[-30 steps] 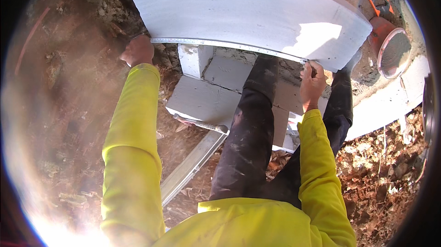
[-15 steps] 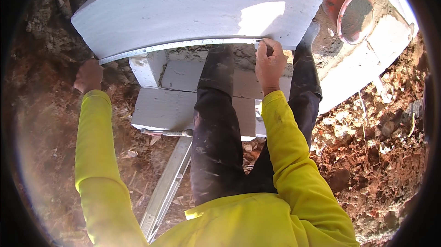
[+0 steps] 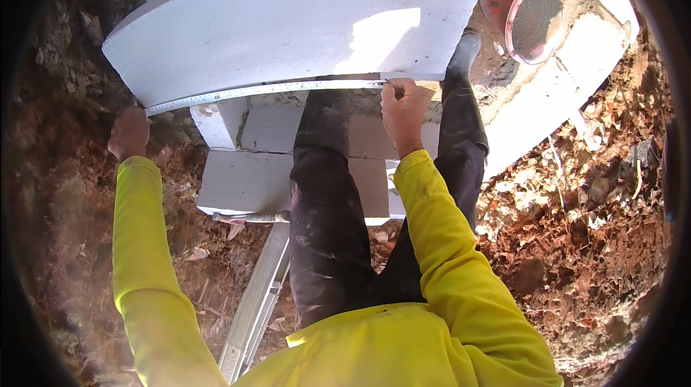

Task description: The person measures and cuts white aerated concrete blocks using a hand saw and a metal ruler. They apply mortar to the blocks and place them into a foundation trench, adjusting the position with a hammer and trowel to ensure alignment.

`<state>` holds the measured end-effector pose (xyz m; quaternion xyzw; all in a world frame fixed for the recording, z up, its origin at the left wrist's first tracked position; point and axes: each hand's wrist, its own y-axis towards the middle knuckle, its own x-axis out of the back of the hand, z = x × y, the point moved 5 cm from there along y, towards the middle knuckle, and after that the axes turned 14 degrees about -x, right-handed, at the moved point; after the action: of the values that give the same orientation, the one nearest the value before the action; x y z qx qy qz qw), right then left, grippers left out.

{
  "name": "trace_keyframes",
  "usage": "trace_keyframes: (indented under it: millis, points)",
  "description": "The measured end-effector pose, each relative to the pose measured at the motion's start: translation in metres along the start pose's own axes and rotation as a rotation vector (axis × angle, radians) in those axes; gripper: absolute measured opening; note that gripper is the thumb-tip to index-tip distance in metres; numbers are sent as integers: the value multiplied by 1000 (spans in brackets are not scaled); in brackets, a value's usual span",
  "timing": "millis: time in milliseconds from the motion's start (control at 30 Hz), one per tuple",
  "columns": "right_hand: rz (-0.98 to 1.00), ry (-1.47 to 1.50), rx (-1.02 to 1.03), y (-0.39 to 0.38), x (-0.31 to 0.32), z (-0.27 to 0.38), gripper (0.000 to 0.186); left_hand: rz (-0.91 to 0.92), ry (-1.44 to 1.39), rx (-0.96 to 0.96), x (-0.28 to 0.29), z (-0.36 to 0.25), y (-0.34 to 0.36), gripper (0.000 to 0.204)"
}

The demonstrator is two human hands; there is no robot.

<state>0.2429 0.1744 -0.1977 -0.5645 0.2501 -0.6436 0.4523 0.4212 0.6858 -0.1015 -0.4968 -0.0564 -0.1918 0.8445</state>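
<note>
Tape (image 3: 266,89): one, stretched left to right along near edge of block (image 3: 288,23); best held taut and straight. Right hand (image 3: 404,115): pinching tape's right end. Left hand (image 3: 129,133): at tape's left end; grip hidden, cannot tell.

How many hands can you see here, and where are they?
2: the left hand at the measuring tape's left end, and the right hand at its right end.
</note>
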Motion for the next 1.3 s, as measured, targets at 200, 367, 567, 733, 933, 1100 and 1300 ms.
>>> trace_keyframes:
  millis: [200,367,567,733,933,1100,1300]
  points:
    - [1,290,-66,-21,82,7,10,2,-152,-387,25,-29,-63,24]
    - [-1,226,37,-18,153,30,15,4,-491,-741,29,-68,-152,52]
    - [229,317,332,-51,152,87,15,125,-748,-813,64,-156,-193,80]
    - [501,102,748,-72,154,209,23,-59,-820,-1063,124,-241,-235,85]
    - [92,361,448,97,222,227,18,-466,-1120,-928,199,-266,-160,85]
    - [54,-40,521,170,193,183,24,-1010,-605,-806,295,-297,-58,74]
    - [-227,-479,648,293,134,198,44,-1567,-279,-762,395,-334,18,53]
